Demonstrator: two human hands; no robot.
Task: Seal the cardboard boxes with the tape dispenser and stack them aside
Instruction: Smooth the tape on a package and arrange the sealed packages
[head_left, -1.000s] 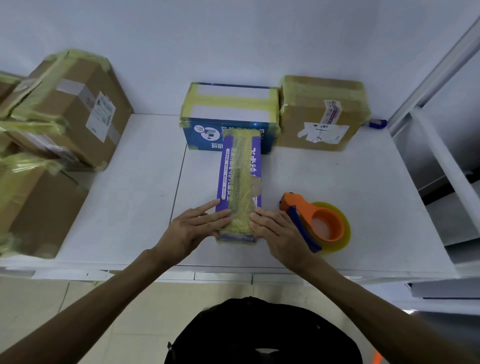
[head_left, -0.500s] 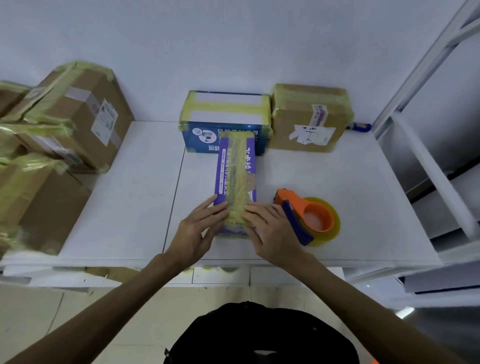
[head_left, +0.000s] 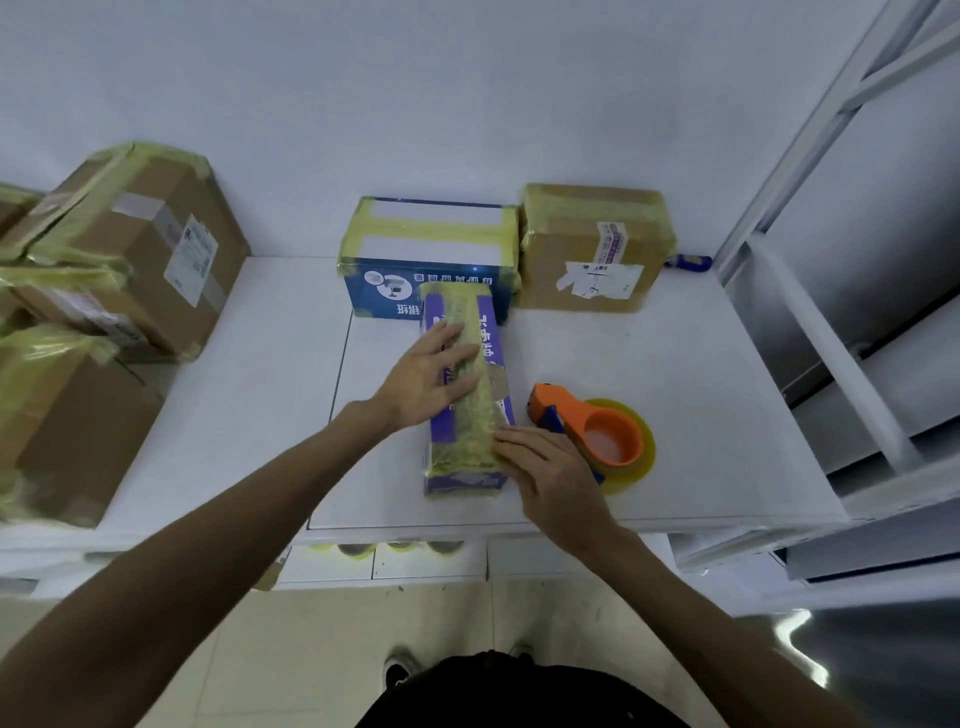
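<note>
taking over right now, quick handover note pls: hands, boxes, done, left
Left hand: flat, fingers straight, pressing the tape on top of the purple box.
Right hand: fingers straight on the box's near right edge, holding nothing.
Tape dispenser: on the table, just right of the box.
Done: tape runs along the purple box's top; blue box and brown box behind it are taped; taped boxes stacked at left.
Left: likely finish smoothing, then stack the purple box aside.

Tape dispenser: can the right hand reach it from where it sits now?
Probably yes. The right hand rests flat on the purple box's near right edge, and the tape dispenser lies on the table right beside it, its blue end partly behind the hand. Nothing stands between them.
</note>
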